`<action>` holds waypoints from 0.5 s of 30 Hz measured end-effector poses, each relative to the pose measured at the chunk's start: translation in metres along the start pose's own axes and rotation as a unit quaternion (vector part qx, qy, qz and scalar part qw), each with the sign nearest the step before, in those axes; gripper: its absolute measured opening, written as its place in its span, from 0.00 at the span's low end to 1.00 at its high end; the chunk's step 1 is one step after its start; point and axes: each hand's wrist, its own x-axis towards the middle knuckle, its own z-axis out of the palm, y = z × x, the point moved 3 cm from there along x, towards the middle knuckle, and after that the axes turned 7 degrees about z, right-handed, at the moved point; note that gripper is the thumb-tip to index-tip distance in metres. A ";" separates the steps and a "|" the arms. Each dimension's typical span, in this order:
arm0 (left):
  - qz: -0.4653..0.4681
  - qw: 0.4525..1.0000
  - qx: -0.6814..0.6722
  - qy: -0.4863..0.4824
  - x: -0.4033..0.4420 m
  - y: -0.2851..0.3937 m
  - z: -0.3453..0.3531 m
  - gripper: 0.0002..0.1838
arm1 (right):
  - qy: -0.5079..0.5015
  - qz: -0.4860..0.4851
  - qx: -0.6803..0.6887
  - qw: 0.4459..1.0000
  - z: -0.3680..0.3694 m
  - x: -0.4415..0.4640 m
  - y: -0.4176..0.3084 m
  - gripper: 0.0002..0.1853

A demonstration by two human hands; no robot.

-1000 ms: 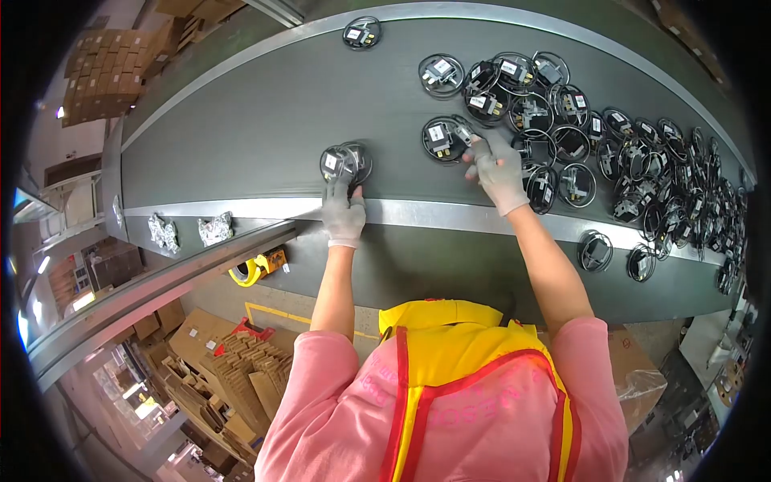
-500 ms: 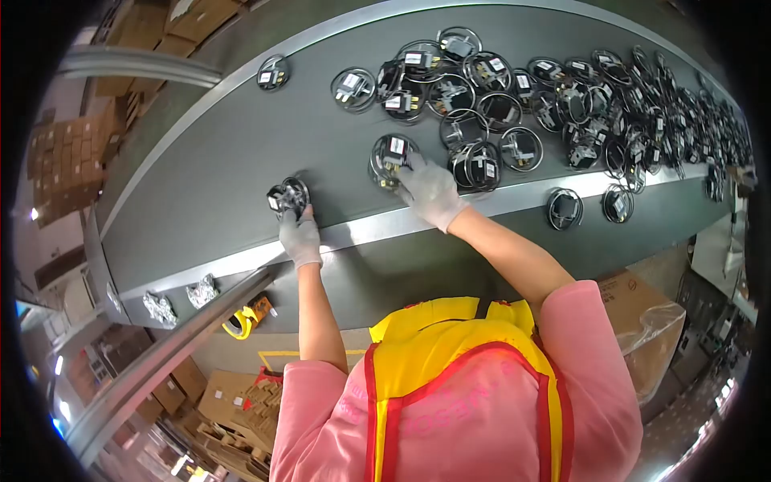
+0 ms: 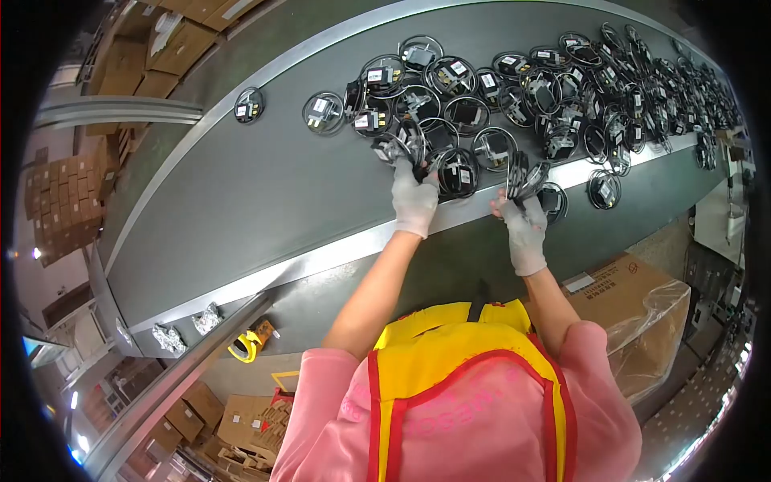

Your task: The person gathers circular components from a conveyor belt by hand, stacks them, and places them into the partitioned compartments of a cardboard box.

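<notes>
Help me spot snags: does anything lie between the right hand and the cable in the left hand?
Yes: a labelled plug lies on the belt between the right hand and the cable in the left hand. It seems low enough to pass over.

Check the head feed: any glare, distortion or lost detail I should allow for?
Head view: bright glare on the metal rail; wide-angle distortion seems to bow the grey work surface, with black corners; in the same view, coiled cables at far right blend together.
</notes>
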 end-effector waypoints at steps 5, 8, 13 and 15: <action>-0.032 0.995 -0.071 -0.064 0.018 0.008 -0.025 0.11 | 0.060 -0.079 -0.156 0.983 0.021 0.014 0.026 0.14; -0.075 0.987 -0.138 -0.026 0.028 -0.015 -0.061 0.12 | -0.037 -0.154 -0.125 0.979 0.076 0.034 0.029 0.14; 0.043 0.988 -0.032 0.143 0.044 -0.038 -0.161 0.12 | -0.234 -0.119 -0.183 0.947 0.156 0.050 0.019 0.13; 0.112 0.966 0.134 0.190 0.040 -0.057 -0.208 0.14 | -0.341 0.062 -0.084 0.934 0.173 0.046 0.005 0.12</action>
